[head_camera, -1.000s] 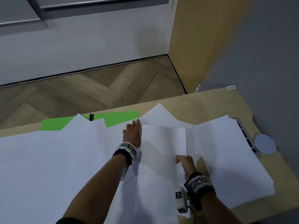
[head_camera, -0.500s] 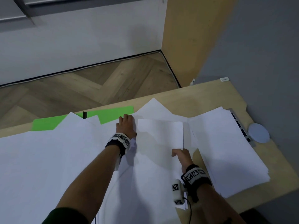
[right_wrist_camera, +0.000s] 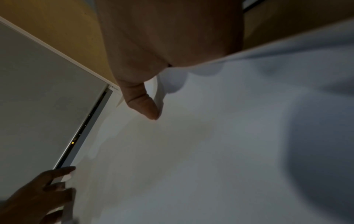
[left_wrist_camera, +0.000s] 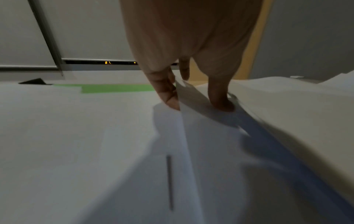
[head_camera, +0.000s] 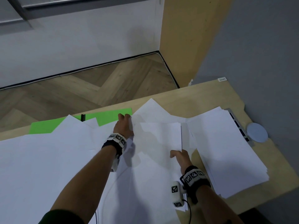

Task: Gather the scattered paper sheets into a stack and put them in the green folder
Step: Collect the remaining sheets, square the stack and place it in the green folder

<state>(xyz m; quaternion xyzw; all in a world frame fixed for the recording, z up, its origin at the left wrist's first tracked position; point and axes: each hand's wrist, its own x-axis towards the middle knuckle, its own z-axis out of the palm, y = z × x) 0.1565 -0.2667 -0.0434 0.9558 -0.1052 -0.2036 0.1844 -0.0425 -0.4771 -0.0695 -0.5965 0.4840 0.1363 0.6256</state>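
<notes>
White paper sheets (head_camera: 40,167) cover most of the wooden table (head_camera: 186,97). The green folder (head_camera: 106,116) lies at the far edge, half buried under sheets; a strip of green folder (left_wrist_camera: 114,88) shows in the left wrist view. My left hand (head_camera: 123,125) holds the left edge of the middle sheets (head_camera: 160,136) near their far corner, thumb (left_wrist_camera: 220,100) on top and fingers (left_wrist_camera: 168,94) outside the edge. My right hand (head_camera: 179,156) grips the same sheets at their right edge, thumb (right_wrist_camera: 147,106) on top, its fingers hidden beneath the paper.
A thicker pile of sheets (head_camera: 226,151) lies to the right, over a dark ridged strip (head_camera: 239,128). A grey round disc (head_camera: 257,132) sits by the right table edge, close to the grey wall. A black band (head_camera: 83,117) crosses the folder.
The head view has shifted slightly. Both hands stay on the middle sheets; the left hand's fingers, flat a second ago, now curl over the far left edge.
</notes>
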